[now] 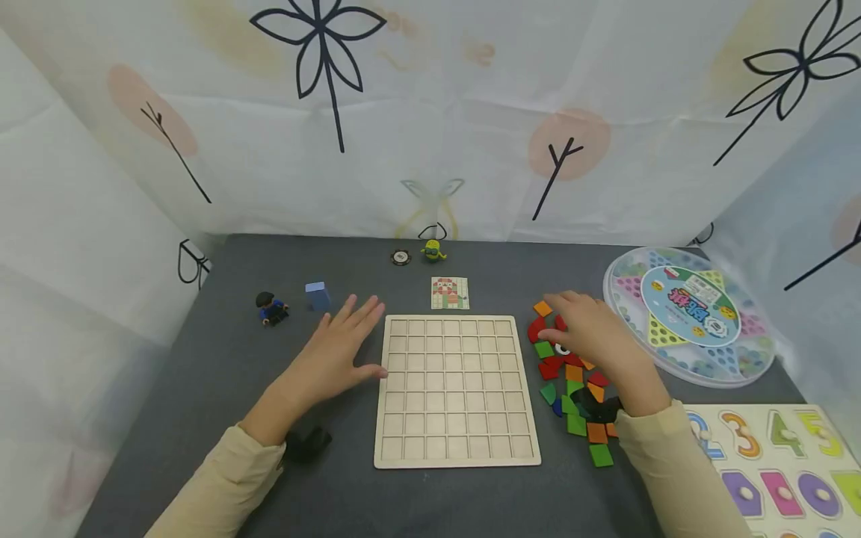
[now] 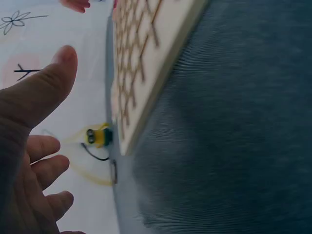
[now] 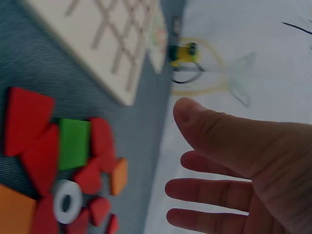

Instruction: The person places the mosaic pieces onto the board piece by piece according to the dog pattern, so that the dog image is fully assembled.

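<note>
A pale wooden board [image 1: 457, 392] with a grid of square cells lies in the middle of the grey table. Over its left edge my left hand [image 1: 334, 359] hovers with fingers spread, the thumb near the rim. My right hand [image 1: 592, 335] is above a heap of flat coloured pieces to the right of the board, its fingers fairly straight and nothing in them. Among the heap are red pieces [image 3: 39, 156], a green piece [image 3: 74, 145], an orange piece [image 3: 118, 176] and a white ring [image 3: 67, 201]. Behind the board lies a small picture card [image 1: 449, 293].
A round game box [image 1: 625, 280] stands at the back right, with a number-and-shape puzzle board [image 1: 713, 463] in front. Toward the back are a toy figure [image 1: 272, 308], a blue block [image 1: 318, 296], a round black token [image 1: 400, 257] and a yellow-green figure [image 1: 433, 250].
</note>
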Tool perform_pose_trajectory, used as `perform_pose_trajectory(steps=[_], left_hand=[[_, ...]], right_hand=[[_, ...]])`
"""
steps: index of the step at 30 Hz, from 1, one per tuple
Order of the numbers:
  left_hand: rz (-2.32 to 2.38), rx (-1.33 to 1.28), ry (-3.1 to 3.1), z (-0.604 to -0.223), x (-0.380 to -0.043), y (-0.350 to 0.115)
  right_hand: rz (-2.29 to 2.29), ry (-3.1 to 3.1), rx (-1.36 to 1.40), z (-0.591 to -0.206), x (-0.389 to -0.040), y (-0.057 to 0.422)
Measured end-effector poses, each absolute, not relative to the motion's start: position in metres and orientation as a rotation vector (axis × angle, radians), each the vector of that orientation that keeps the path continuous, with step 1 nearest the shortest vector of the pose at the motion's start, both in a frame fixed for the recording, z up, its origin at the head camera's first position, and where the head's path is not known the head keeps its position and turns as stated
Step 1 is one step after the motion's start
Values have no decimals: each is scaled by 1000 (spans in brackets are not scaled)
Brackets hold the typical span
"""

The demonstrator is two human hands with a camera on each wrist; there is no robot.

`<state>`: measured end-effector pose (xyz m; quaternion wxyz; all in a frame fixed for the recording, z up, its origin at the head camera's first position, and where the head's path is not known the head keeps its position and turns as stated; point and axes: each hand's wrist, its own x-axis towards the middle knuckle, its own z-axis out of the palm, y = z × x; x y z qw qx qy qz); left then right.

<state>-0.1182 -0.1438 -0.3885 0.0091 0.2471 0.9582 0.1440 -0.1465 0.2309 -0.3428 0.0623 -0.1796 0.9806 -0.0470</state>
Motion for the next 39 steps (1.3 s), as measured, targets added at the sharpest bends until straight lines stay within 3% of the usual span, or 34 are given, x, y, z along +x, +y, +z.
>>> perform_pose_trajectory(steps=[10,39], left_hand=[[645,782,2769,-420,-112,-142],[805,814,2754,-448,-109,-148]], right_hand=[[160,2994,-642,-383,-161,219],[120,3002,-607,-395,-169,221]])
